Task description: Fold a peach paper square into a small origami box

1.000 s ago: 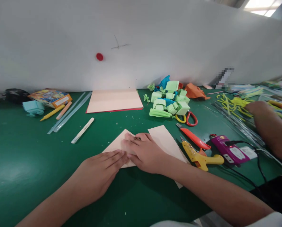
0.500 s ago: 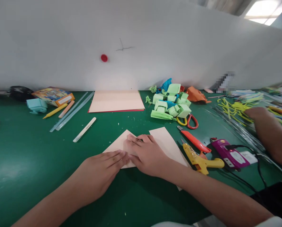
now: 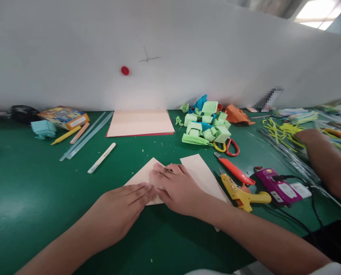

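A pale peach sheet of paper (image 3: 143, 175), with a pointed corner at the top, lies on the green table in front of me. My left hand (image 3: 123, 208) rests on its lower left part, fingers stretched and lying flat. My right hand (image 3: 181, 189) presses on its right part with the fingers laid out flat, their tips close to the left fingertips. Under my right wrist lies another pale peach paper piece (image 3: 201, 175), partly hidden by the forearm. The hands cover much of the first sheet, so its folds are hard to make out.
To the right lie an orange cutter knife (image 3: 236, 170), a yellow glue gun (image 3: 239, 193) and a purple power strip (image 3: 282, 187) with cords. Behind are green paper pieces (image 3: 209, 124), scissors (image 3: 233, 148) and stacked sheets (image 3: 141, 124). Another person's arm (image 3: 327, 164) reaches in at right.
Both hands stay pressed on the paper in nearly the same place. The view has shifted very slightly; nothing else has visibly moved.
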A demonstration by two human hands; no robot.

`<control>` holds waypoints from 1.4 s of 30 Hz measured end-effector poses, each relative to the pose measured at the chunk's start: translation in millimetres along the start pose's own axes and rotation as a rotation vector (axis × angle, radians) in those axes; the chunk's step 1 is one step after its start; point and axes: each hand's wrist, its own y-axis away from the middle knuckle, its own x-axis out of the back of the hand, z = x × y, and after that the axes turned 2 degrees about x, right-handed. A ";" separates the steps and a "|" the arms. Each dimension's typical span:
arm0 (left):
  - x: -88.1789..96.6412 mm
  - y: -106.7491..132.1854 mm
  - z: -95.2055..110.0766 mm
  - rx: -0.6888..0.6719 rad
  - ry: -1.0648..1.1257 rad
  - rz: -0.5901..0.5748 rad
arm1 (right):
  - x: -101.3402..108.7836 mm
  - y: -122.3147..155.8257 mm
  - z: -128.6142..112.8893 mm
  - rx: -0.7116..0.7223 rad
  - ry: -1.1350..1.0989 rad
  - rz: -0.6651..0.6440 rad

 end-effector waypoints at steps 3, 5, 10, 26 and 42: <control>1.4 -0.9 0.1 0.000 0.016 0.013 | -0.9 -0.2 0.7 0.020 0.003 -0.007; 1.1 -0.9 0.0 0.003 0.017 0.019 | -0.9 -0.3 1.0 0.023 -0.001 -0.008; 0.0 -0.4 -0.5 -0.009 -0.005 0.034 | -0.2 -0.2 0.6 0.022 0.000 -0.009; 2.4 -2.9 -3.0 -0.053 -0.087 0.025 | -3.3 -1.1 2.9 0.033 -0.018 0.000; -7.5 12.8 54.3 0.157 -0.120 0.016 | -6.3 0.2 -1.9 0.025 0.081 0.013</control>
